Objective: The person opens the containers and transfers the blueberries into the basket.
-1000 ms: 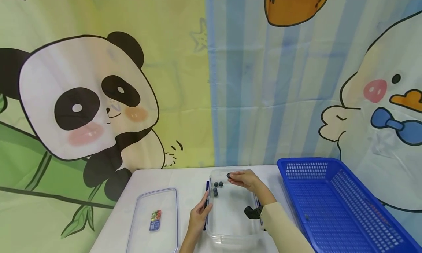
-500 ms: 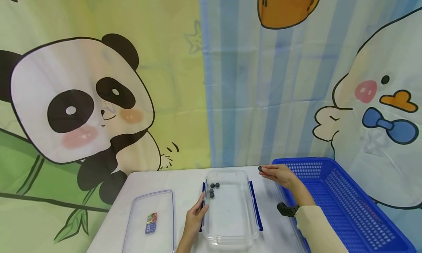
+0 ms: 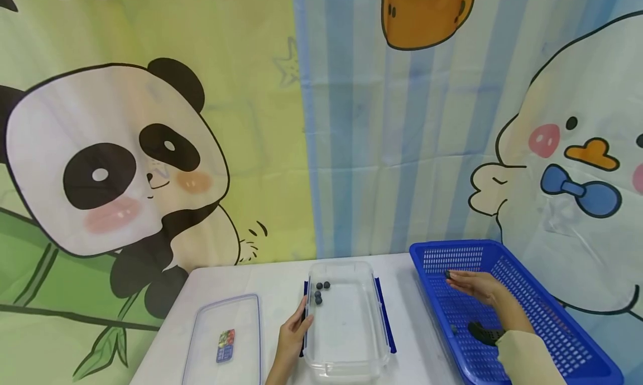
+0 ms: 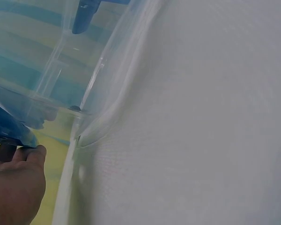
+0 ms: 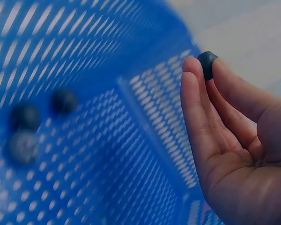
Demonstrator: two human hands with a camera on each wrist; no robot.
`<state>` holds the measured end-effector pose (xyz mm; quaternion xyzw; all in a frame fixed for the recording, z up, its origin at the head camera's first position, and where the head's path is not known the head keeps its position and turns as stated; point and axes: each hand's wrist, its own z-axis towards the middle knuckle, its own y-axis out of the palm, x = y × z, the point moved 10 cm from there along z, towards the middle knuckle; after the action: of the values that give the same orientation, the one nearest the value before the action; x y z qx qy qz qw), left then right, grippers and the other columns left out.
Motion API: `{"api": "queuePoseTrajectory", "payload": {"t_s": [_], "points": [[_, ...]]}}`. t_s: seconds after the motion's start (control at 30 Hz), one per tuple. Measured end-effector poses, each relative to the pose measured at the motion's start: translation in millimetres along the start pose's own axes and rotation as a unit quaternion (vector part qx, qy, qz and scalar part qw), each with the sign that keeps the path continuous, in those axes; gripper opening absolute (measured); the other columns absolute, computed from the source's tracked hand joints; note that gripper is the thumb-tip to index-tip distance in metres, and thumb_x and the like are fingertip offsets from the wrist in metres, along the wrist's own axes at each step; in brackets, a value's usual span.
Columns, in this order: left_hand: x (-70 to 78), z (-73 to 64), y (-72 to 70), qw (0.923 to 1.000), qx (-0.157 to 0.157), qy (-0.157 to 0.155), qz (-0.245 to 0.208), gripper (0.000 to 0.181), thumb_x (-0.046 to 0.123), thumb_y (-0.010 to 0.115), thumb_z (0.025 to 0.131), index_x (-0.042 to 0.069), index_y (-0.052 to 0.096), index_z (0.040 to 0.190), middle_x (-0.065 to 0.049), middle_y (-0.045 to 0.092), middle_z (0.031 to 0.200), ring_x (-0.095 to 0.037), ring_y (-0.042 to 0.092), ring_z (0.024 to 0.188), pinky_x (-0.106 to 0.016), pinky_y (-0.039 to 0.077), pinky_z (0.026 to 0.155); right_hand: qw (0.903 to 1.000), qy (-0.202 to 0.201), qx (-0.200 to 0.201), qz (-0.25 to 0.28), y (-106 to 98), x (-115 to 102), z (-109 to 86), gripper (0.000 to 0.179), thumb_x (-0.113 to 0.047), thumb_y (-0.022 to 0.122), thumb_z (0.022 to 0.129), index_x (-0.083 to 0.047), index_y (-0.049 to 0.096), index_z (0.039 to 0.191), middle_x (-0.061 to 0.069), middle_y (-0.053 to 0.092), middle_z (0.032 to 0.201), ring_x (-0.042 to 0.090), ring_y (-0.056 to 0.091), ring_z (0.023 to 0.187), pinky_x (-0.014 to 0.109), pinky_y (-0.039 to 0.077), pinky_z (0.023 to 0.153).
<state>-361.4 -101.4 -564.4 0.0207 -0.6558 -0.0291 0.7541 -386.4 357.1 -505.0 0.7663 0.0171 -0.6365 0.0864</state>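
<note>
My right hand point(image 3: 474, 287) pinches a dark blueberry point(image 5: 208, 64) between thumb and fingertips, above the blue plastic basket point(image 3: 417, 256). Inside that basket the right wrist view shows three blurred blueberries point(image 5: 24, 116), one of them paler. My left hand point(image 3: 292, 335) grips the left side of a clear plastic food box point(image 3: 351, 329) by its blue latch, thumb at the rim. The left wrist view shows the curled fingers point(image 4: 35, 157) near the latch, partly cut off. Several blueberries point(image 3: 318, 293) sit in the box's far left part.
A clear lid point(image 3: 258, 318) with a coloured label point(image 3: 225, 346) lies on the white table point(image 3: 281, 282) to the left. The box's other blue latch point(image 3: 385, 318) hangs open on the right side. A printed cartoon curtain point(image 3: 351, 150) stands behind the table.
My right hand has carried the blueberry from above the clear box rightward to over the blue basket. My left hand has kept its place on the box; the view has shifted slightly.
</note>
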Motion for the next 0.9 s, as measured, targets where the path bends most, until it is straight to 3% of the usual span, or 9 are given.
{"api": "queuePoseTrajectory", "payload": {"t_s": [0.23, 0.37, 0.5, 0.9], "points": [[-3.4, -2.6, -0.8, 0.9999, 0.0, -0.01, 0.006, 0.055, 0.023, 0.064, 0.087, 0.004, 0.043, 0.135, -0.001, 0.038, 0.141, -0.022, 0.029, 0.132, -0.025, 0.026, 0.104, 0.9982, 0.032, -0.013, -0.049, -7.4, 36.3, -1.0, 0.027, 0.001, 0.054, 0.091, 0.016, 0.056, 0.113, 0.011, 0.067, 0.097, 0.023, 0.065, 0.091, 0.041, 0.049, 0.09], [-1.4, -1.6, -1.0, 0.9999, 0.006, -0.009, 0.013, 0.056, 0.026, 0.064, 0.087, 0.006, 0.044, 0.135, -0.001, 0.039, 0.141, -0.022, 0.031, 0.132, -0.026, 0.026, 0.104, 0.9943, 0.056, 0.023, -0.088, -11.4, 47.3, -1.1, 0.028, 0.001, 0.055, 0.09, 0.021, 0.054, 0.109, 0.014, 0.067, 0.091, 0.024, 0.066, 0.085, 0.038, 0.054, 0.082], [-0.1, -1.0, -0.6, 0.9999, 0.004, -0.006, 0.012, 0.053, 0.022, 0.062, 0.089, 0.007, 0.043, 0.136, 0.0, 0.039, 0.141, -0.021, 0.03, 0.132, -0.027, 0.026, 0.105, 0.9896, 0.083, 0.058, -0.102, -15.3, 53.1, -2.3, 0.025, 0.002, 0.055, 0.089, 0.02, 0.055, 0.106, 0.016, 0.068, 0.086, 0.026, 0.067, 0.082, 0.037, 0.055, 0.08], [7.6, -2.8, 1.6, 0.9999, -0.005, 0.014, 0.008, 0.05, 0.016, 0.059, 0.091, 0.004, 0.042, 0.136, -0.005, 0.037, 0.142, -0.025, 0.028, 0.132, -0.023, 0.026, 0.104, 0.989, 0.094, 0.053, -0.101, -13.5, 55.7, -2.4, 0.023, 0.004, 0.055, 0.089, 0.021, 0.056, 0.104, 0.017, 0.068, 0.086, 0.025, 0.067, 0.08, 0.038, 0.055, 0.079]]}}
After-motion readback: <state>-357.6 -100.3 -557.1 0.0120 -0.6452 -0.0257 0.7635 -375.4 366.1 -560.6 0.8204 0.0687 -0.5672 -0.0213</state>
